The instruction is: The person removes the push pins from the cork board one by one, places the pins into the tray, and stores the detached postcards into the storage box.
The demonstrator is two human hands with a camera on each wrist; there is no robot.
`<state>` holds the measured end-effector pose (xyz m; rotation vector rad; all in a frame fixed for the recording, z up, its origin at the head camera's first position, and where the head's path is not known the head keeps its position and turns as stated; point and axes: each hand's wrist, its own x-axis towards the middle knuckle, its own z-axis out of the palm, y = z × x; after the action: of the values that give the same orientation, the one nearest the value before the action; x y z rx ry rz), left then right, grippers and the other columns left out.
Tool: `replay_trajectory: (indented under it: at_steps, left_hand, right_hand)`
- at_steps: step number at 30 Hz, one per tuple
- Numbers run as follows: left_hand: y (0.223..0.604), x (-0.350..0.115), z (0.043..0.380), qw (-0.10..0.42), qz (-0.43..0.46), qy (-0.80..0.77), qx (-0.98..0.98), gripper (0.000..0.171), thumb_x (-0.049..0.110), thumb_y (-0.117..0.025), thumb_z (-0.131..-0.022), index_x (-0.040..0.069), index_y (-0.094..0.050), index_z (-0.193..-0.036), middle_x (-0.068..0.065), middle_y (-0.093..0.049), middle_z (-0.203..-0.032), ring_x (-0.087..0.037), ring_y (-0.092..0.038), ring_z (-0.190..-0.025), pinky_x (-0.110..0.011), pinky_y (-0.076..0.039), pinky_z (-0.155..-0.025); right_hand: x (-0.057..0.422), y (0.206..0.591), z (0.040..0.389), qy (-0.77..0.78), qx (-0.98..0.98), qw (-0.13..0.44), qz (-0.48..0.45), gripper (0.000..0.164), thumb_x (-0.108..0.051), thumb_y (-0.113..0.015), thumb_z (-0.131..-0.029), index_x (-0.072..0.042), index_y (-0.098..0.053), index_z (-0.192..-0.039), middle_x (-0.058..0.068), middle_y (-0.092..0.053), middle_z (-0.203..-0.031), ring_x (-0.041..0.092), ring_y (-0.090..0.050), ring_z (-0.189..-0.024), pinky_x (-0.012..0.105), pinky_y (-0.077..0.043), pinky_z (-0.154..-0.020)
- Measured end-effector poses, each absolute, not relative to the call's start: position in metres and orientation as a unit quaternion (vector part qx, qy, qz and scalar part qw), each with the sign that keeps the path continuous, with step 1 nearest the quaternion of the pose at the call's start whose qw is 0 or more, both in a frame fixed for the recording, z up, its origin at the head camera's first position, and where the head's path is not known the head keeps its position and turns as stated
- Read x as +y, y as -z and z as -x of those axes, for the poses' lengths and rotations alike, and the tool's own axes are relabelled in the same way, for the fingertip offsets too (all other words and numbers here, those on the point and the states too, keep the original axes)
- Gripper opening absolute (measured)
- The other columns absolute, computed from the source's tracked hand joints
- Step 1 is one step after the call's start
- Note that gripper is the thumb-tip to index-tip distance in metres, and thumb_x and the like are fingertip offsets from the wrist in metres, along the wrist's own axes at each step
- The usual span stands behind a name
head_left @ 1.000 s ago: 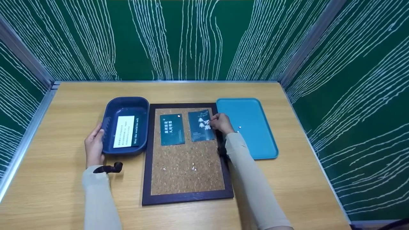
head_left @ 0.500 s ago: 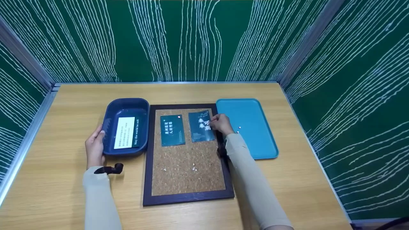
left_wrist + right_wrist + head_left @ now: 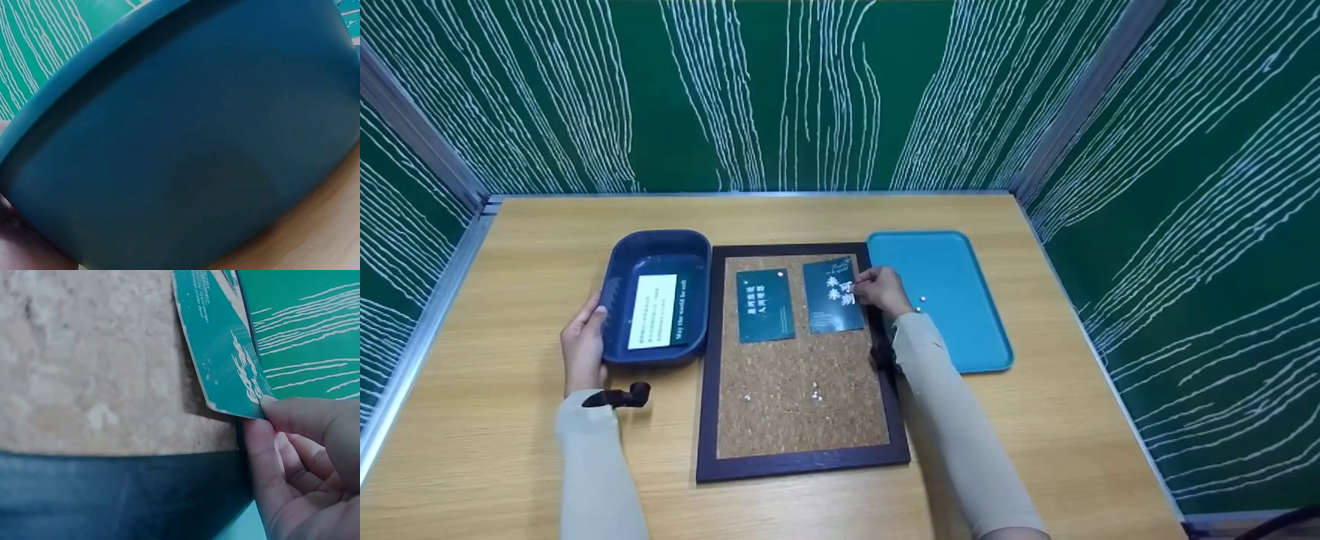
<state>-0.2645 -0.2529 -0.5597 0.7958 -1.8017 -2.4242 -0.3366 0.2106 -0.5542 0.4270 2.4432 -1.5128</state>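
My left hand [image 3: 583, 341] grips the left side of a dark blue plastic bin [image 3: 660, 241], thumb near its rim. Inside lie cards, one white [image 3: 654, 311] and one dark green. With thumb and finger, my right hand [image 3: 885, 291] pinches the right edge of a green card [image 3: 831, 311] with white lettering over a framed cork board [image 3: 795, 427]. In the right wrist view, that card's near edge [image 3: 225, 410] stands slightly off the cork. A second green card [image 3: 765, 322] lies to its left, with a small pale pushpin [image 3: 781, 274] at its top right corner.
A light blue tray [image 3: 967, 330] lies right of the board, partly behind the right forearm, with small pushpins [image 3: 922, 298] on it. Small white specks [image 3: 816, 394] show on the lower cork. Green patterned panels [image 3: 825, 97] enclose the wooden table [image 3: 1080, 435].
The green card at my right hand tilts slightly, its glare shifting, while the pinch holds. My left hand stays on the bin.
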Motion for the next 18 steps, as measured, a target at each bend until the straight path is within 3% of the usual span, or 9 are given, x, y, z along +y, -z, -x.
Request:
replay_trajectory:
  at_steps: [10, 18]
  left_hand:
    - [0.558, -0.253, 0.263, 0.005, -0.251, 0.781, -0.572, 0.047, 0.025, -0.046, -0.102, 0.022, -0.036, -0.148, 0.013, -0.02, -0.159, -0.003, -0.015, -0.147, -0.023, -0.021, -0.119]
    - [0.56, -0.251, 0.262, 0.02, -0.246, 0.787, -0.565, 0.048, 0.022, -0.048, -0.101, 0.018, -0.037, -0.148, 0.007, -0.023, -0.159, -0.006, -0.023, -0.145, -0.023, -0.028, -0.117]
  right_hand:
    - [0.215, 0.551, 0.336, 0.575, 0.791, 0.126, -0.164, 0.012, -0.006, -0.068, -0.087, -0.003, -0.068, -0.099, 0.01, -0.068, -0.1, 0.016, -0.067, -0.083, 0.029, -0.059, -0.073]
    - [0.217, 0.541, 0.335, 0.589, 0.776, 0.136, -0.18, 0.02, -0.008, -0.069, -0.088, -0.003, -0.067, -0.106, 0.009, -0.067, -0.103, 0.013, -0.067, -0.078, 0.024, -0.059, -0.069]
